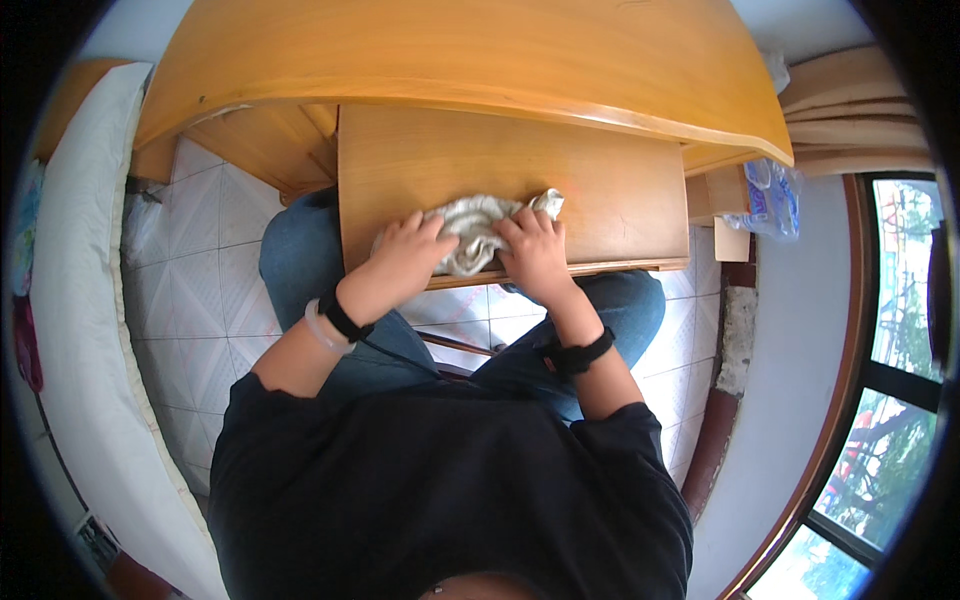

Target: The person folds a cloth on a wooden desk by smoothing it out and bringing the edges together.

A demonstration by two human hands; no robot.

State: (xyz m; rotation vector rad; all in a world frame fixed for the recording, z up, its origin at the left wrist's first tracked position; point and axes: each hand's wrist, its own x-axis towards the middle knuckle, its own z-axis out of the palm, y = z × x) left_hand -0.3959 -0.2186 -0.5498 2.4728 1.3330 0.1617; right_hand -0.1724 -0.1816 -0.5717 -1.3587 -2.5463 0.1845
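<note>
A crumpled grey-and-white cloth (478,232) lies near the front edge of a pull-out wooden board (520,150) beneath a desk. My left hand (408,252) grips the left side of the cloth, its fingers bent into the folds. On the other side my right hand (535,248) has its fingers curled onto the fabric, and one twisted end sticks up beyond them. Both palms face down, and the undersides of the fingers are hidden.
The curved desk top (480,60) overhangs the board's far side. My knees are on either side of the board. At left stands a bed with a pale cover (85,300); at right are a plastic-wrapped package (772,200), a curtain (850,110) and a window (880,450).
</note>
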